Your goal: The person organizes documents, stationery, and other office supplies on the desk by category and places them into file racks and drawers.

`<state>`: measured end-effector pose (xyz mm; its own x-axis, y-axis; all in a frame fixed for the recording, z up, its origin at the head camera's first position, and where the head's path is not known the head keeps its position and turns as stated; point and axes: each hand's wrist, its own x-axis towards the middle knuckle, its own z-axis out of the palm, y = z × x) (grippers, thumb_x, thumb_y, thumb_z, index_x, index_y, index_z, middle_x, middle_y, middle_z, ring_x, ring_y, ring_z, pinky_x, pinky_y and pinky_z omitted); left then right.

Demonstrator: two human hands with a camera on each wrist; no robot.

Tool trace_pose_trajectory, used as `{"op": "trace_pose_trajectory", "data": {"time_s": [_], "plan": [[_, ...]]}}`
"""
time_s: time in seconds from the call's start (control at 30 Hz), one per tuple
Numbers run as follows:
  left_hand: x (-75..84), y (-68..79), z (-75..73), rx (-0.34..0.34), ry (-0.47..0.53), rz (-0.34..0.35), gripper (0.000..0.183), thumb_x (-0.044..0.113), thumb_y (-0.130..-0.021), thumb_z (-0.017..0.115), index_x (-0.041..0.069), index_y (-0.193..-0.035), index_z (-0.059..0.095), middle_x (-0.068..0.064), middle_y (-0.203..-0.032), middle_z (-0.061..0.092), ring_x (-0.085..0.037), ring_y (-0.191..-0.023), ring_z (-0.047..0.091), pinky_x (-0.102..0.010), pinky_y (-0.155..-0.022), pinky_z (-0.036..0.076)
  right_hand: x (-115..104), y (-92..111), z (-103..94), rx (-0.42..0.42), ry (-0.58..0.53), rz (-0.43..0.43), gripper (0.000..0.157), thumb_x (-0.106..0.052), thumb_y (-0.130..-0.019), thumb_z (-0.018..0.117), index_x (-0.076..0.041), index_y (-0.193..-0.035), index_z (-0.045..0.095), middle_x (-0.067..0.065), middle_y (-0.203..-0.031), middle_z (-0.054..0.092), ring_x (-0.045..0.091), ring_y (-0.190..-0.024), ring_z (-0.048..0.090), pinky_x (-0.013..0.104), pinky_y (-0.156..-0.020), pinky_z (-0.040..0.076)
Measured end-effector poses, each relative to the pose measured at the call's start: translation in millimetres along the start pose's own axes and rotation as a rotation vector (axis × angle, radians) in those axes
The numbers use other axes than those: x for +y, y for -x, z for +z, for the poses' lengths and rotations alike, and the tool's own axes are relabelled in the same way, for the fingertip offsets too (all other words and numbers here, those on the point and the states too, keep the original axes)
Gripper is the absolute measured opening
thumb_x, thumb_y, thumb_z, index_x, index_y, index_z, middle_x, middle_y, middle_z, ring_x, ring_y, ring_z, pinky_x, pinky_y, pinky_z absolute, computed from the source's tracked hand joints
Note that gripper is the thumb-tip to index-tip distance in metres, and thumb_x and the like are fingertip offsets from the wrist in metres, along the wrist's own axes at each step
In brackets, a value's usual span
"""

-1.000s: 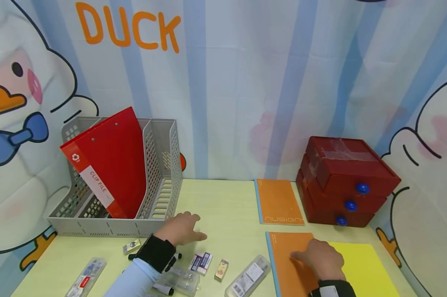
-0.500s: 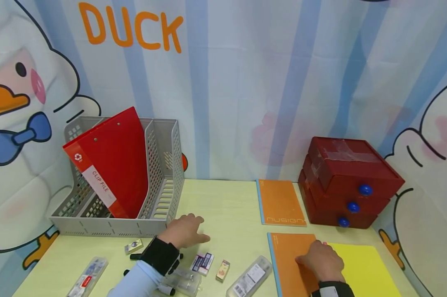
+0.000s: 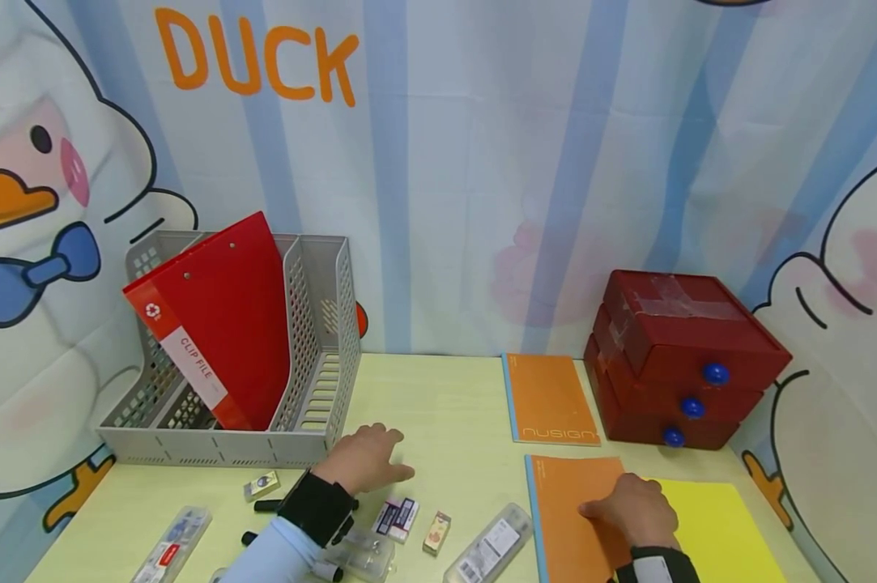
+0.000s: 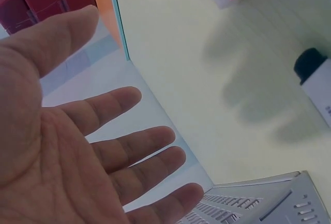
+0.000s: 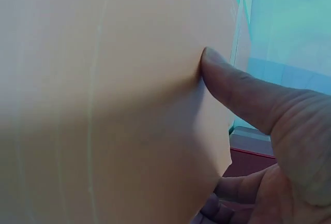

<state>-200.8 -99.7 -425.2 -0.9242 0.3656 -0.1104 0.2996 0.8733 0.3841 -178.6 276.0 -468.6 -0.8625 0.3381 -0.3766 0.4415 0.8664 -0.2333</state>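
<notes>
My right hand (image 3: pixel 631 510) pinches the right edge of an orange notebook (image 3: pixel 565 494) with a blue spine. In the right wrist view, its thumb presses on the notebook's cover (image 5: pixel 129 94) while the other fingers lie at the edge, partly hidden. Under or beside that edge is a yellow sheet or folder (image 3: pixel 730 526); which one, I cannot tell. My left hand (image 3: pixel 361 459) hovers over the table with fingers spread and nothing held, its palm showing in the left wrist view. Small eraser-like boxes (image 3: pixel 396 518) lie just below it.
A grey file rack (image 3: pixel 205 448) holding a red clip file (image 3: pixel 241 340) stands at left. Another orange notebook (image 3: pixel 552 397) lies beside red drawers (image 3: pixel 693 356). Clear plastic cases (image 3: pixel 491 544), a small box (image 3: pixel 436 533) and black-capped markers (image 3: pixel 266 505) are near the front.
The right hand's fingers have drawn in at the notebook's right edge, and that side seems slightly raised. The left hand stays almost still.
</notes>
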Motion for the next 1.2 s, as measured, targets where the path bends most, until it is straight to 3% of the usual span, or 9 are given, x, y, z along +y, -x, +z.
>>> {"op": "trace_pose_trajectory", "data": {"time_s": [0.4,0.9,1.2], "plan": [[3.0,0.0,1.1,0.007,0.008,0.011,0.055,0.034,-0.086,0.076,0.000,-0.127,0.062,-0.021,-0.124,0.059,-0.038,-0.118,0.054,-0.056,-0.096,0.045,-0.1,1.5,-2.8,0.002,0.003,0.069,0.087,-0.059,-0.074,0.079,0.015,-0.113,0.054,0.023,-0.094,0.059,0.036,-0.089,0.056,0.053,-0.085,0.049],[6.0,-0.3,0.7,-0.002,0.014,0.024,0.054,0.033,-0.087,0.076,0.000,-0.126,0.062,-0.021,-0.125,0.059,-0.037,-0.118,0.054,-0.054,-0.097,0.045,0.2,-0.1,-1.1,0.004,-0.065,0.100,0.085,-0.051,-0.076,0.081,0.017,-0.116,0.050,0.027,-0.098,0.053,0.039,-0.096,0.049,0.057,-0.091,0.043],[6.5,-2.4,2.5,-0.014,0.001,0.003,0.054,0.035,-0.087,0.075,0.002,-0.128,0.062,-0.020,-0.129,0.058,-0.037,-0.121,0.053,-0.055,-0.100,0.043,0.4,1.3,0.7,0.095,-0.108,0.099,0.088,-0.045,-0.072,0.086,0.020,-0.114,0.043,0.033,-0.101,0.045,0.047,-0.097,0.046,0.063,-0.094,0.040]]}}
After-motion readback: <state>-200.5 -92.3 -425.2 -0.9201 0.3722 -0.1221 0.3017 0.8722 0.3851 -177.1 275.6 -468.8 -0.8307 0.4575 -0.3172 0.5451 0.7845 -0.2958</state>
